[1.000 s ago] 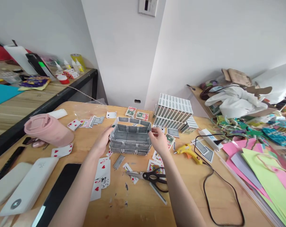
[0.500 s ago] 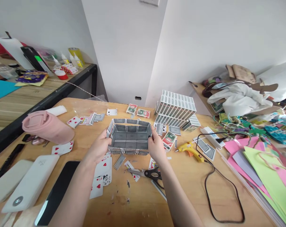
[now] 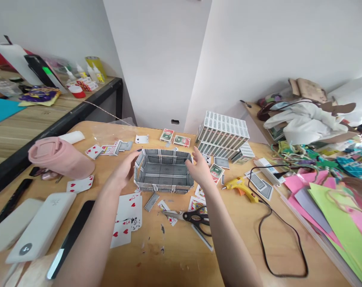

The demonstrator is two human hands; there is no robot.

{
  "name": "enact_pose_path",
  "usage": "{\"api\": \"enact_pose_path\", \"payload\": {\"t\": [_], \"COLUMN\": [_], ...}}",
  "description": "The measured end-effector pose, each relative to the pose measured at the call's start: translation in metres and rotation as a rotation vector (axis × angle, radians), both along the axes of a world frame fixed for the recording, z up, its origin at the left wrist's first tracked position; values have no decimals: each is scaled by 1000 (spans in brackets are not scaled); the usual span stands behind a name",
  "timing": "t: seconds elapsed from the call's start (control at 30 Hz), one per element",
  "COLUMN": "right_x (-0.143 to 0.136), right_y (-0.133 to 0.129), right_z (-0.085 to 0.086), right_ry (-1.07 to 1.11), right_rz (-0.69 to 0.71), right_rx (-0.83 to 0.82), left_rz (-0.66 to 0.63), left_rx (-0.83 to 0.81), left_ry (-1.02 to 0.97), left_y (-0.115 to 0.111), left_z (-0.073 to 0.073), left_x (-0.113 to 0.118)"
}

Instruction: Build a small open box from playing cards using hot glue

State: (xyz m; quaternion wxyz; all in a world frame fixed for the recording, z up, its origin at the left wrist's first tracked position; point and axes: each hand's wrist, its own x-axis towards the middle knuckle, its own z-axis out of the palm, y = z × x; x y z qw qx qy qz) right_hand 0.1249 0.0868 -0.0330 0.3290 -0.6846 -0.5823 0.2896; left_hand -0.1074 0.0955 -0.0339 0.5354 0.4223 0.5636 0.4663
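A grey box made of playing cards (image 3: pixel 164 179) stands at the middle of the table, its open top showing a card-lined inside. My left hand (image 3: pixel 127 169) is at the box's left end, its fingers mostly hidden behind the wall, so its grip cannot be made out. At the right end, my right hand (image 3: pixel 199 165) has its fingers spread, with the thumb by the box's edge. Below the box lie black-handled scissors (image 3: pixel 188 216), a narrow card strip (image 3: pixel 151 201) and several loose cards (image 3: pixel 128 207).
Stacked card boxes (image 3: pixel 223 131) stand behind at the right. A yellow glue gun (image 3: pixel 241 188) with a black cord lies right of my right hand. On the left are a pink case (image 3: pixel 61 157), a white power bank (image 3: pixel 42 227) and a phone (image 3: pixel 71 239).
The fingers of my right hand have spread and lifted away from the box's right end. My left hand has shifted a little outward, and the box sits slightly differently.
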Motion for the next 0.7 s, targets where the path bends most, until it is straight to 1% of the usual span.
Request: {"api": "enact_pose_path", "payload": {"t": [0.1,0.2,0.27,0.53,0.7], "right_x": [6,9,11,14,14], "right_y": [14,22,24,29,28], "right_z": [0,3,6,16,18], "right_ry": [-141,-244,-276,-363,-369], "right_rz": [76,103,100,136,143], "right_rx": [-41,-70,-67,-83,-114], "left_rz": [-87,-85,-82,-42,-102], "left_rx": [-56,-25,0,110,160], "left_ry": [-33,30,88,439,588], "left_y": [11,15,16,20,18], "left_z": [-9,-16,-17,-7,1], "left_x": [1,3,4,5,7]}}
